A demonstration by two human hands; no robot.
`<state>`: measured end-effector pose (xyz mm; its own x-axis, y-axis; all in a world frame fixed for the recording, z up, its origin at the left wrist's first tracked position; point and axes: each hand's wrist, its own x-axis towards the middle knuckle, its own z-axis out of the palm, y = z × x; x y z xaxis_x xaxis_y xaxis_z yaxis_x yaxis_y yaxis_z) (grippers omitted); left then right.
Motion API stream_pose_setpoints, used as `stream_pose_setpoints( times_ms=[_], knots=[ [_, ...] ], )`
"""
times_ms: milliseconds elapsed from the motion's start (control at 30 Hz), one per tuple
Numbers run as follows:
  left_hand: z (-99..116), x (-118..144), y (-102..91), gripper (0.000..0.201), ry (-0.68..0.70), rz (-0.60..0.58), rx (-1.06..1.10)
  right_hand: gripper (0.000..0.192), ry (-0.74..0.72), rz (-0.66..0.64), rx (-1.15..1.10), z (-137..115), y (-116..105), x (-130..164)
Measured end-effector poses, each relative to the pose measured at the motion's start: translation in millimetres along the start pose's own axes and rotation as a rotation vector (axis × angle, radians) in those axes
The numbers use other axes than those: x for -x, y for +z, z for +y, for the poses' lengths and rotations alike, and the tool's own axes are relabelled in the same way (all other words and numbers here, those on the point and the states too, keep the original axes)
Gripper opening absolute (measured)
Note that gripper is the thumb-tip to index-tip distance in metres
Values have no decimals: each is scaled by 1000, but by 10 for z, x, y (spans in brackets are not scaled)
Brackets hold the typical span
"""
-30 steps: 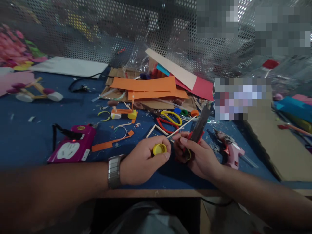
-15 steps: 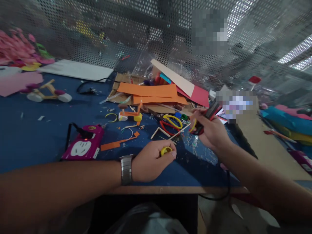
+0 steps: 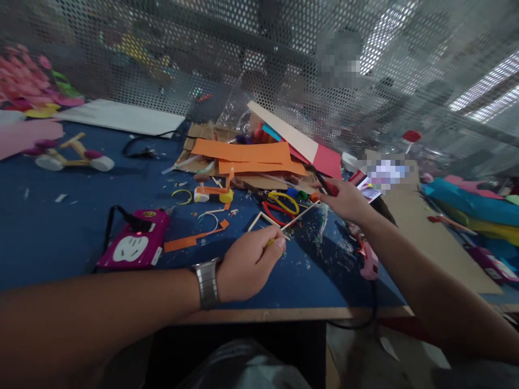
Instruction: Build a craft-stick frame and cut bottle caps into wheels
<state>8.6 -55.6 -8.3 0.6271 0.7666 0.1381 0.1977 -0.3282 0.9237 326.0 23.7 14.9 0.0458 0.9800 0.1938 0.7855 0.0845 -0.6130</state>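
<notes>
My left hand (image 3: 248,263), with a metal watch on the wrist, rests on the blue table near its front edge, fingers closed around a yellow bottle cap (image 3: 271,242) that barely shows. My right hand (image 3: 344,201) is stretched out to the right of the scissors (image 3: 281,204), holding a red and black utility knife (image 3: 324,182) down near the table by the coloured caps. A pink glue gun (image 3: 368,260) lies under my right forearm.
Orange paper strips (image 3: 243,154) and cardboard pile up at the back centre. A magenta power strip (image 3: 135,246) sits at left, a small wooden wheeled model (image 3: 75,156) further left. Thin sticks (image 3: 275,221), scraps and a perforated metal screen (image 3: 162,54) surround the work spot.
My right hand has carried the utility knife from beside my left hand away to the right and lowered it near the table. My left hand has closed more around the yellow cap.
</notes>
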Motion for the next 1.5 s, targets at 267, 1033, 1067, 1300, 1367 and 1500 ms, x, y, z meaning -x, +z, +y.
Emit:
stream_pose_setpoints(
  times_ms=[267,1033,1067,1300,1367,1500],
  knots=[
    [-93,-20,-20,20,97,-95,-353,14,-10,-6,299,155,9,-178],
    [-86,-75,-87,25,104,-31,-368,13,-126,371,-89,-379,36,142],
    [-82,-73,-85,23,105,-28,-367,13,-58,242,-215,-444,91,222],
    [-53,-60,-48,41,12,76,-283,12,6,-142,-633,-850,520,777],
    [-47,-57,-48,53,9,75,-201,7,-49,-143,-637,-898,577,852],
    [-35,-46,-63,34,37,58,-95,11,-92,-173,-691,-923,615,930]
  ],
)
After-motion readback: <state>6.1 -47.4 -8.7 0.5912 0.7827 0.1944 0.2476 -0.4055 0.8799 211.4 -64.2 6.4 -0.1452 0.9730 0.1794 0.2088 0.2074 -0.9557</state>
